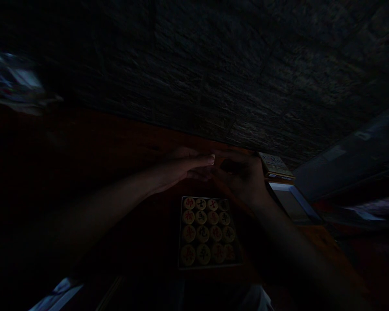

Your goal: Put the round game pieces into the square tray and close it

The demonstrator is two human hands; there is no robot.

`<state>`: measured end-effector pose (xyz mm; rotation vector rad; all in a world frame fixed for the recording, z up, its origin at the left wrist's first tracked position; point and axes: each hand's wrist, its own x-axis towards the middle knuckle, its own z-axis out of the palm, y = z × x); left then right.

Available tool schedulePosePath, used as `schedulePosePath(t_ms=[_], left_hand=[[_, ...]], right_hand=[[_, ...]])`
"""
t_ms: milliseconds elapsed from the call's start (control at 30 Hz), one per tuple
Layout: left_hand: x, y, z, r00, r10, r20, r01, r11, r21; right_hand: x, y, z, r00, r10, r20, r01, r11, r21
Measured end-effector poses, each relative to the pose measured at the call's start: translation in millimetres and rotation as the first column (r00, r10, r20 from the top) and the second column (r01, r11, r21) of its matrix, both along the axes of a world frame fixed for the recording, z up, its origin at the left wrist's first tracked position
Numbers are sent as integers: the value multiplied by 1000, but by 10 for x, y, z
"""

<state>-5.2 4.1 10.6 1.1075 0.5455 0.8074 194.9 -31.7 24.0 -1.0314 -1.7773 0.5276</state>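
Observation:
The scene is very dark. My left hand [184, 166] reaches in from the left with its fingers held together and stretched toward the right. My right hand [243, 175] meets it from the right, fingers curled, the two hands touching just above a square box [181, 233] of round Chinese chess pieces [202, 233]. The pieces are pale discs with red or dark characters, laid flat in rows. Whether either hand holds a piece is hidden by shadow.
A dark reddish wooden table [100, 147] carries the box. Behind it rises a dark textured wall [214, 65]. To the right lie a box lid or tray [290, 203] and a small patterned box [275, 165]. Blurred papers [16, 86] sit at far left.

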Motion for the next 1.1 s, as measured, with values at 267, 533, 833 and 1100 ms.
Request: schedulePosePath(t_ms=[267,533,833,1100], left_hand=[[4,-10,8,1000,27,-9,-27,999,17],[15,-6,-9,999,-2,36,3,1000,-23],[12,-13,1,997,-5,78,9,998,-62],[23,-29,23,989,27,144,-15,996,-82]], right_hand=[[5,16,-3,1000,12,-15,-13,1000,-24],[-7,-13,9,999,22,-24,-22,1000,8],[-17,-5,17,999,15,-40,-17,999,-28],[-13,-19,45,992,44,-114,-50,998,-47]])
